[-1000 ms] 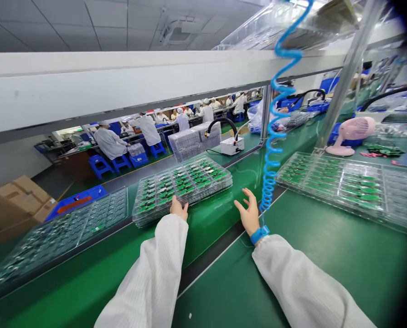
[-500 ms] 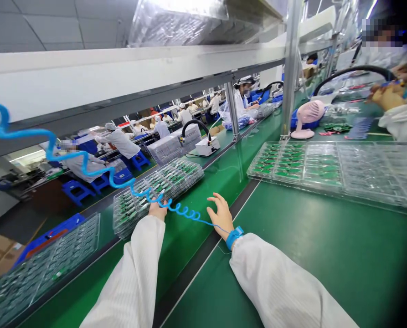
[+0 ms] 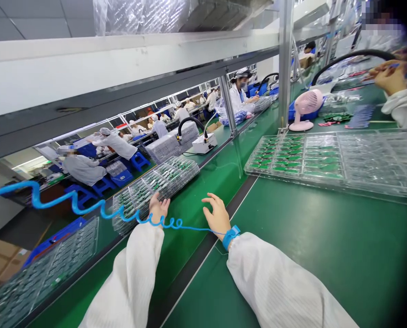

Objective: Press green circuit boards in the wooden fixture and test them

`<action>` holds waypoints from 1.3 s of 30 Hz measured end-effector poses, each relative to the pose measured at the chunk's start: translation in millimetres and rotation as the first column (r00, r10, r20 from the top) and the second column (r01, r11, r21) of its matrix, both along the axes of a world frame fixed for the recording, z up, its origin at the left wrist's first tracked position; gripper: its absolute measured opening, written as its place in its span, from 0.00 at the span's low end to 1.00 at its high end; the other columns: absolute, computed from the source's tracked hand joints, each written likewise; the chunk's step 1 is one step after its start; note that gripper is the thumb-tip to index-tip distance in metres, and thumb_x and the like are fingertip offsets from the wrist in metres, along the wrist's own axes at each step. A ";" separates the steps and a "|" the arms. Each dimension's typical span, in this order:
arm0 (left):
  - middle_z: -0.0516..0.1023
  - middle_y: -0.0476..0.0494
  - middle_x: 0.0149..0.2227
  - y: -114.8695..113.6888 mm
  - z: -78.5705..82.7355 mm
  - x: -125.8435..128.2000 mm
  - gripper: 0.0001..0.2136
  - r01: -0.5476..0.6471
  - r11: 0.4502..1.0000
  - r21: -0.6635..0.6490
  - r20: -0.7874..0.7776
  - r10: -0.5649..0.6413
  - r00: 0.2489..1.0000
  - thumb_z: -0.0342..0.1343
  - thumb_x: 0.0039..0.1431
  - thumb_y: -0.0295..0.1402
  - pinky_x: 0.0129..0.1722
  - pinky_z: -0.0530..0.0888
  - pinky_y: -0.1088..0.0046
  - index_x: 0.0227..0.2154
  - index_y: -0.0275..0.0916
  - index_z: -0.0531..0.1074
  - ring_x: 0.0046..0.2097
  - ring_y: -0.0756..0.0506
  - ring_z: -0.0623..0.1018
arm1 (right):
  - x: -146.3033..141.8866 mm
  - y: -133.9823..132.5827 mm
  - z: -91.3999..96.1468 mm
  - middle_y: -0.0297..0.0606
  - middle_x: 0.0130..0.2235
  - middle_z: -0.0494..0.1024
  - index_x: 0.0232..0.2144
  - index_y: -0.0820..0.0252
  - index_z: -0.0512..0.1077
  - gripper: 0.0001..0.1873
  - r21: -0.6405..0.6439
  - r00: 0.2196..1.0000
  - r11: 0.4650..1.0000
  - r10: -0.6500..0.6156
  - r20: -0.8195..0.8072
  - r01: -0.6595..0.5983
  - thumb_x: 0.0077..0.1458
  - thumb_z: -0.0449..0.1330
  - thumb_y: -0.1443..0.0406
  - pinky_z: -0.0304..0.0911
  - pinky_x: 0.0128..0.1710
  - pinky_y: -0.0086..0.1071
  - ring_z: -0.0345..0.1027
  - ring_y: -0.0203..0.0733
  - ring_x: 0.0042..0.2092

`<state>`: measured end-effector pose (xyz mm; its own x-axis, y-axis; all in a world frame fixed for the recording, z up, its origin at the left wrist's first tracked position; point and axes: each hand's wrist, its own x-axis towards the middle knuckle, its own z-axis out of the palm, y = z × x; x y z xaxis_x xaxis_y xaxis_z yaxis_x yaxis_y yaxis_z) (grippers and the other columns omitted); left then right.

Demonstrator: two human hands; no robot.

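My left hand (image 3: 158,209) is open with its fingers spread, and it touches the near edge of a stack of clear plastic trays holding green circuit boards (image 3: 155,191). My right hand (image 3: 217,215) hangs open over the green bench mat (image 3: 292,255), holding nothing. A blue antistatic wrist strap (image 3: 230,237) circles my right wrist, and its coiled blue cord (image 3: 76,205) runs left across the stack. To the right lies a wide clear tray of green circuit boards (image 3: 326,159). White sleeves cover both forearms.
A co-worker's hands (image 3: 389,77) work at the far right of the bench, beside a pink desk fan (image 3: 305,107). A white unit with a black gooseneck (image 3: 203,143) stands behind the stack. A metal post (image 3: 285,68) rises from the bench, and another tray (image 3: 53,269) lies lower left.
The view has turned further right. The blue cord has swung left and stretched flatter across the stack. My left hand's fingers have spread, and neither hand has taken hold of anything.
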<state>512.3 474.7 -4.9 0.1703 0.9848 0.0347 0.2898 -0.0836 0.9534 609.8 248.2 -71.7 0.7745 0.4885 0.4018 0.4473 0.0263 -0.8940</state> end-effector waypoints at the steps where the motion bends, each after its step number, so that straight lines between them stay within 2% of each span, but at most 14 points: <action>1: 0.78 0.38 0.42 -3.8 -1.7 -3.9 0.11 0.028 0.999 0.045 -0.041 -0.027 0.999 0.52 0.70 0.34 0.45 0.80 0.62 0.46 0.32 0.75 0.43 0.43 0.81 | 0.0 0.0 0.2 0.38 0.61 0.71 0.43 0.51 0.76 0.16 0.000 1.000 1.000 0.004 0.002 -0.004 0.54 0.55 0.68 0.64 0.60 0.51 0.62 0.51 0.63; 3: 0.77 0.35 0.43 -8.9 -2.8 -17.4 0.11 0.103 0.981 0.165 -0.131 -0.082 0.988 0.52 0.66 0.31 0.48 0.78 0.65 0.42 0.30 0.77 0.48 0.42 0.79 | -0.1 0.1 0.5 0.38 0.60 0.72 0.42 0.51 0.76 0.15 0.006 1.000 1.000 0.009 0.004 -0.009 0.54 0.55 0.68 0.64 0.60 0.51 0.63 0.51 0.62; 5: 0.76 0.32 0.52 -8.0 -1.8 -34.3 0.11 0.189 0.939 0.286 -0.210 -0.131 0.969 0.58 0.58 0.26 0.59 0.71 0.65 0.43 0.33 0.79 0.61 0.39 0.71 | -0.3 0.3 0.5 0.38 0.59 0.72 0.42 0.51 0.76 0.15 0.013 1.000 1.000 0.011 0.005 -0.011 0.54 0.55 0.68 0.63 0.60 0.51 0.63 0.51 0.62; 7: 0.69 0.36 0.63 0.1 -1.4 -48.7 0.20 0.336 0.834 0.438 -0.395 -0.158 0.905 0.62 0.52 0.21 0.69 0.56 0.56 0.48 0.41 0.79 0.71 0.36 0.56 | -0.6 0.5 0.6 0.38 0.59 0.73 0.42 0.51 0.76 0.15 0.017 1.000 1.000 0.010 0.006 -0.010 0.54 0.55 0.68 0.64 0.60 0.51 0.64 0.51 0.61; 9: 0.61 0.40 0.69 13.4 -3.7 -56.3 0.25 0.528 0.659 0.536 -0.639 -0.092 0.764 0.62 0.53 0.21 0.71 0.44 0.47 0.53 0.47 0.77 0.74 0.33 0.49 | -0.9 0.6 0.8 0.38 0.58 0.73 0.41 0.52 0.77 0.15 0.017 1.000 1.000 0.009 0.015 -0.010 0.54 0.55 0.69 0.63 0.60 0.51 0.64 0.51 0.61; 10: 0.59 0.40 0.71 20.4 -6.0 -57.3 0.24 0.607 0.577 0.546 -0.730 -0.028 0.683 0.61 0.56 0.23 0.70 0.43 0.44 0.55 0.49 0.76 0.73 0.32 0.49 | -1.0 0.7 1.0 0.38 0.58 0.74 0.41 0.51 0.77 0.16 0.016 1.000 1.000 0.009 0.021 -0.010 0.53 0.55 0.69 0.63 0.61 0.51 0.64 0.50 0.61; 11: 0.58 0.40 0.71 26.9 -8.7 -56.8 0.24 0.661 0.520 0.540 -0.786 0.031 0.618 0.58 0.59 0.24 0.69 0.45 0.42 0.57 0.51 0.75 0.72 0.31 0.51 | -1.2 0.8 1.2 0.37 0.58 0.74 0.41 0.51 0.77 0.16 0.015 1.000 1.000 0.009 0.027 -0.009 0.53 0.55 0.69 0.63 0.61 0.51 0.65 0.50 0.61; 12: 0.57 0.40 0.71 32.5 -11.6 -55.3 0.23 0.689 0.490 0.534 -0.811 0.064 0.582 0.56 0.62 0.26 0.68 0.48 0.42 0.58 0.52 0.74 0.72 0.30 0.54 | -1.3 0.9 1.4 0.37 0.57 0.74 0.41 0.50 0.77 0.16 0.012 0.999 1.000 0.009 0.032 -0.009 0.53 0.55 0.70 0.64 0.61 0.50 0.65 0.50 0.61; 14: 0.56 0.40 0.72 39.5 -16.7 -51.4 0.23 0.708 0.456 0.539 -0.822 0.102 0.560 0.52 0.64 0.27 0.65 0.53 0.43 0.59 0.54 0.72 0.70 0.29 0.56 | -1.7 1.3 1.7 0.36 0.57 0.74 0.41 0.50 0.77 0.16 0.005 0.999 1.000 0.007 0.038 -0.007 0.53 0.55 0.70 0.64 0.60 0.50 0.65 0.50 0.61; 19: 0.54 0.39 0.73 42.6 -23.8 -47.5 0.25 0.714 0.420 0.560 -0.820 0.155 0.551 0.56 0.63 0.29 0.64 0.54 0.41 0.62 0.55 0.69 0.69 0.26 0.56 | -2.6 1.4 2.6 0.37 0.58 0.74 0.40 0.51 0.77 0.16 -0.008 0.999 1.000 0.007 0.036 -0.007 0.53 0.55 0.71 0.63 0.62 0.51 0.64 0.50 0.62; 22: 0.53 0.38 0.73 44.1 -27.6 -45.2 0.25 0.719 0.399 0.570 -0.818 0.184 0.546 0.53 0.65 0.29 0.63 0.55 0.39 0.63 0.56 0.68 0.69 0.26 0.56 | -3.0 0.3 3.6 0.36 0.58 0.74 0.40 0.50 0.77 0.17 -0.015 0.999 1.000 0.012 0.036 -0.012 0.52 0.55 0.71 0.63 0.61 0.51 0.64 0.50 0.62; 29: 0.55 0.35 0.72 46.5 -33.9 -23.1 0.23 0.665 0.419 0.618 -0.781 0.228 0.582 0.50 0.67 0.28 0.62 0.54 0.35 0.62 0.54 0.69 0.69 0.25 0.56 | -3.0 -2.3 7.4 0.37 0.58 0.74 0.40 0.50 0.77 0.17 -0.054 0.999 0.999 0.010 0.046 -0.007 0.52 0.55 0.72 0.65 0.60 0.51 0.64 0.51 0.62; 36: 0.55 0.31 0.71 45.8 -37.1 -12.3 0.25 0.666 0.413 0.622 -0.783 0.310 0.539 0.48 0.68 0.25 0.61 0.56 0.32 0.65 0.51 0.65 0.69 0.25 0.57 | -3.5 -2.7 7.1 0.38 0.59 0.73 0.41 0.52 0.76 0.17 -0.093 0.998 0.996 0.009 0.056 -0.004 0.54 0.54 0.71 0.63 0.62 0.49 0.63 0.49 0.63; 39: 0.54 0.30 0.71 39.7 -33.9 -11.8 0.24 0.649 0.429 0.629 -0.774 0.266 0.574 0.50 0.68 0.22 0.63 0.51 0.31 0.64 0.46 0.67 0.70 0.26 0.54 | -2.4 -3.0 6.2 0.37 0.59 0.74 0.42 0.52 0.76 0.16 -0.108 0.997 0.994 0.012 0.071 -0.004 0.55 0.54 0.71 0.62 0.62 0.47 0.64 0.47 0.62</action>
